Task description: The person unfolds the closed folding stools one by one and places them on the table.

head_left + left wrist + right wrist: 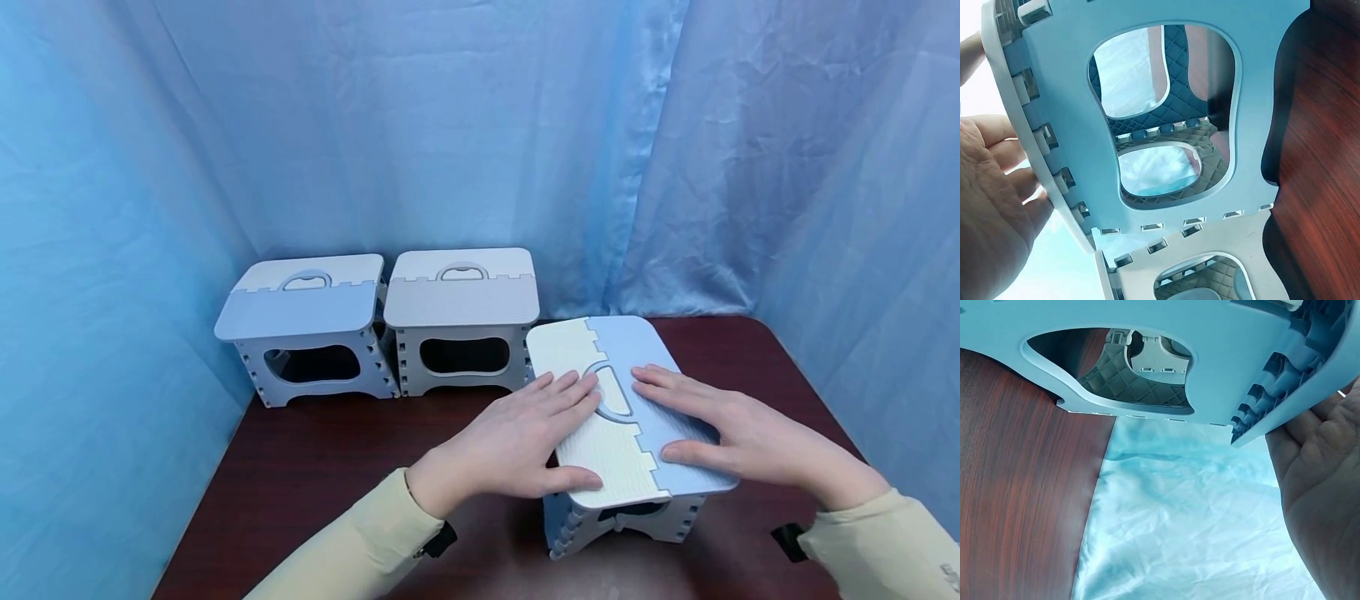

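A folding step stool (630, 346) stands unfolded on the right part of the table, its top half white and half light blue with an oval handle in the middle. My left hand (517, 437) rests on the white half, fingers straight and spread, fingertips by the handle. On the blue half lies my right hand (742, 429), also flat with extended fingers. In the left wrist view, the stool's blue side panel (1254, 106) shows a large cutout, and the left hand (994, 206) is at the top's edge. The right wrist view has the right hand (1329, 465) touching the top.
Two more unfolded stools stand side by side at the back left: a blue and white one (300, 312) and a grey and white one (461, 302). They are on a dark red-brown wooden table (315, 475). Blue curtains (420, 125) hang behind and at both sides.
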A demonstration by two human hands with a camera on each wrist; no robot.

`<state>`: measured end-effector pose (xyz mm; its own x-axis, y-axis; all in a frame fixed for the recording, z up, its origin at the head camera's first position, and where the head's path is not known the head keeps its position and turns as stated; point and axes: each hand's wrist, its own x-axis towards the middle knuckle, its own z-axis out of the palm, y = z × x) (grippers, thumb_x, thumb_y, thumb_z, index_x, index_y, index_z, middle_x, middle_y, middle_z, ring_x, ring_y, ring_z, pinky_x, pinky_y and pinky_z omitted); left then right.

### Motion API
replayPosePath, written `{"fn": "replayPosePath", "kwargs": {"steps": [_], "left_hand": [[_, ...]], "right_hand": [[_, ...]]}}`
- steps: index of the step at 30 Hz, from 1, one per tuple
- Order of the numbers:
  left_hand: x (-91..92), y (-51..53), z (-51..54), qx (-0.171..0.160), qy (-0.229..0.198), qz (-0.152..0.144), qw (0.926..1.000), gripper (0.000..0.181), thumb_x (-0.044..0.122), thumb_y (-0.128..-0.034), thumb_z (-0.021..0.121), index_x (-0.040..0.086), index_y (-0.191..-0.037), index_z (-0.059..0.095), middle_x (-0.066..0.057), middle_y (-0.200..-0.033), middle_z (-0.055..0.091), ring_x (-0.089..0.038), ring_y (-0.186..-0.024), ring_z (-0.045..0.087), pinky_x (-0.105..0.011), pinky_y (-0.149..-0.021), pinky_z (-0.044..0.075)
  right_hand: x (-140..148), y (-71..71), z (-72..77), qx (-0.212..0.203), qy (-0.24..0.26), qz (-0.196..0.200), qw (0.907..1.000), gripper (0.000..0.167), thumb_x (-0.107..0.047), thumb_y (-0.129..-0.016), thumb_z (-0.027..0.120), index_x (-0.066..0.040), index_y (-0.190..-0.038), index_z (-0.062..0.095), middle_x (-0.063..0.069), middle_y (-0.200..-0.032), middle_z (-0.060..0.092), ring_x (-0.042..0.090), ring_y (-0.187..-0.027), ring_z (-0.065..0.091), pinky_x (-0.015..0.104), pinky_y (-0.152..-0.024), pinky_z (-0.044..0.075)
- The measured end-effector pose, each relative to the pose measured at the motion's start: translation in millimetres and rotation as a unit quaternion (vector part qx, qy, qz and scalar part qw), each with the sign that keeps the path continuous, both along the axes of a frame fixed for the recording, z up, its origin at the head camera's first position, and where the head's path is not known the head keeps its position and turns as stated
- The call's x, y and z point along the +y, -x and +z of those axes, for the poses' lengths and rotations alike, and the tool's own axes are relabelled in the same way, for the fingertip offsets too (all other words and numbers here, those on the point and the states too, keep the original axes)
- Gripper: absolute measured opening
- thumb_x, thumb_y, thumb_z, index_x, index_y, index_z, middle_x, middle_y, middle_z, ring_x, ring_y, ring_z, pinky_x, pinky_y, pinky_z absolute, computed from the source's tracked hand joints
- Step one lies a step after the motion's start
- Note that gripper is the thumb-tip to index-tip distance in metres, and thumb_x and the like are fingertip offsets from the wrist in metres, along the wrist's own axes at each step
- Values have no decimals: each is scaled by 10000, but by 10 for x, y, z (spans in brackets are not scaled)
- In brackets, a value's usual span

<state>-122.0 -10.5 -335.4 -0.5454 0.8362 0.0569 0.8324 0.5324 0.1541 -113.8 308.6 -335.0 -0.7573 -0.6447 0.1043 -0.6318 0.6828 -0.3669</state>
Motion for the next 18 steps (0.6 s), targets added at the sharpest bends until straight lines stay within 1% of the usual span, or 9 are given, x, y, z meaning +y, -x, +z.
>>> {"fn": "replayPosePath", "kwargs": {"steps": [4, 9, 12, 18], "left_hand": [[16, -29, 3, 123, 57, -128, 9998, 930, 744, -951, 463, 128, -1621, 274, -23, -1698, 185, -198, -1568, 158, -372, -1273, 118], [34, -71, 3, 289, 114, -322, 9990, 970, 786, -912, 484, 145, -1617, 301, -12, -1698, 184, -202, -1574, 138, -388, -1277, 109], [50, -84, -1, 357, 116, -386, 9985, 967, 793, -907, 483, 155, -1614, 314, -7, -1700, 180, -201, -1577, 128, -393, -1278, 109], [75, -85, -7, 376, 88, -436, 9983, 942, 778, -919, 481, 161, -1612, 321, -5, -1700, 180, -198, -1576, 128, -388, -1278, 104]], "right_hand": [[13, 1, 10, 14, 42, 10, 10000, 755, -412, -909, 770, -258, -1567, 434, -33, -1638, 374, -18, -1500, 261, -3, -1037, 193], [34, -11, 15, -8, 38, -59, 10000, 753, -410, -907, 772, -264, -1566, 436, -34, -1637, 376, -42, -1497, 244, -4, -1024, 196], [50, -20, 16, -13, 25, -109, 9999, 755, -408, -907, 773, -273, -1567, 433, -39, -1639, 373, -51, -1496, 235, -4, -1019, 195], [77, -35, 19, 10, 60, -96, 9999, 756, -382, -908, 778, -265, -1569, 430, -36, -1639, 372, -51, -1501, 225, -5, -1023, 191]]}}
